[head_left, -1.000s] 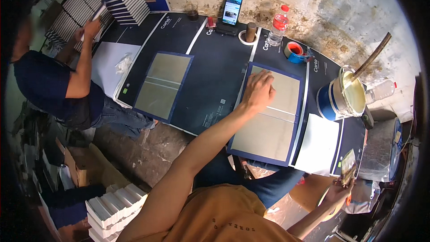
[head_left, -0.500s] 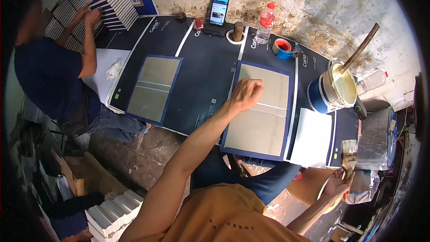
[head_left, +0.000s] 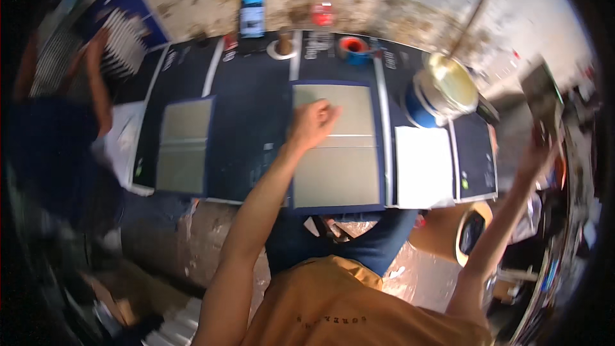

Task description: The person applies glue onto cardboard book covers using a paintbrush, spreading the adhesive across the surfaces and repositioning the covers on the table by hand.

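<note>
In my right hand (head_left: 541, 150), raised past the table's right end, is a wide flat brush (head_left: 543, 96), its head pointing up. Motion smears its outline. My left hand (head_left: 315, 123) is curled into a loose fist over the upper half of a book cover (head_left: 336, 176); nothing shows in its fingers. That cover lies open before me, two grey-beige boards bordered by dark blue, with a pale strip between them. A similar cover (head_left: 184, 170) lies farther left. To the right of the near cover rests a white sheet stack (head_left: 424, 166).
A blue-and-white bucket (head_left: 423, 99) of pale paste with a stick stands at the back right. Along the wall are a phone (head_left: 252, 16), a red-capped bottle (head_left: 323, 9) and tape rolls (head_left: 355, 54). At far left, a co-worker (head_left: 54, 147) handles stacked books (head_left: 125, 41).
My right hand has risen with the brush from beside the table's front right corner. My left fist stays over the cover. The whole view has shifted and blurred.
</note>
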Demonstrator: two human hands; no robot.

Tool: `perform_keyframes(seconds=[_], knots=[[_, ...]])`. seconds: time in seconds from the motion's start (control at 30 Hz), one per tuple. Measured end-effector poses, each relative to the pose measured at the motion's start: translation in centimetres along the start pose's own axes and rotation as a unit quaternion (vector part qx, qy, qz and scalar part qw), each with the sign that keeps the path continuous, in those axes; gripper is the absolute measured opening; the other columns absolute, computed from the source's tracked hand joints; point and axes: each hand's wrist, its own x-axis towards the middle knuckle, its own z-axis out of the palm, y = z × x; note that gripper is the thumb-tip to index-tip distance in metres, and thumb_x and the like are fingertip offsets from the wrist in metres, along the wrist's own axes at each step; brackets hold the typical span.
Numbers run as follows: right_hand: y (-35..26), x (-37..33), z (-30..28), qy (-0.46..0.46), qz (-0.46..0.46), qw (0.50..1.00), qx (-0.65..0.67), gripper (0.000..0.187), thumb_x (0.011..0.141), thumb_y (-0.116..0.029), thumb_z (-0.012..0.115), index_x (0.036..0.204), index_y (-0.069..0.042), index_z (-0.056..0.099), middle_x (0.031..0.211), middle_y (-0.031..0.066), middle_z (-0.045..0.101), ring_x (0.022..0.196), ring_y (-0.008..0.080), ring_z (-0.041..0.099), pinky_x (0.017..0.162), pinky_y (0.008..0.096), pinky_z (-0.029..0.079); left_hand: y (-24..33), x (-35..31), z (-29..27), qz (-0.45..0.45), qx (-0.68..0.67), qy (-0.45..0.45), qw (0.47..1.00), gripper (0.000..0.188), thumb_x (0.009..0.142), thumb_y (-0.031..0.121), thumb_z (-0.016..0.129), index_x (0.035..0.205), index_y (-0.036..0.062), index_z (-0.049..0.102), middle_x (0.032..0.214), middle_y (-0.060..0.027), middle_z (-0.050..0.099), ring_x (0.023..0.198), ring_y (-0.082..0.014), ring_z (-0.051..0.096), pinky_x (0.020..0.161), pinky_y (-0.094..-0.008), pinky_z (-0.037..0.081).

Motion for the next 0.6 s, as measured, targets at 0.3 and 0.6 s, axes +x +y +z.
perform_keyframes(seconds=[0.3,0.6], knots=[[10.5,5.6,10.7,-0.242,-0.114,0.898,-0.35,0.035,0.096,-0.031,0.065,0.104,0.003,0.069,0.086,0.0102,0.073,0.077,0.0132,0.066,0.07,0.0284,0.051,1.5,0.5,-0.4,0.036,0.037,0.025,0.998,0.039,0.092,0.028,0.068,0.069,0.0003,0.054,0.053,-0.0095,0.042,0.048,-0.0209,0.041,0.05,-0.0373,0.035],[20.2,7.0,8.5,-0.391,0.031,0.782,-0.485,0.038,0.072,-0.036,0.079,0.08,0.0,0.074,0.074,0.0118,0.073,0.07,0.0216,0.071,0.067,0.0346,0.055,2.4,0.9,0.1,0.036,0.036,0.034,0.998,0.04,0.092,0.028,0.068,0.068,-0.0008,0.053,0.053,-0.0069,0.038,0.047,-0.0186,0.037,0.049,-0.0354,0.031]])
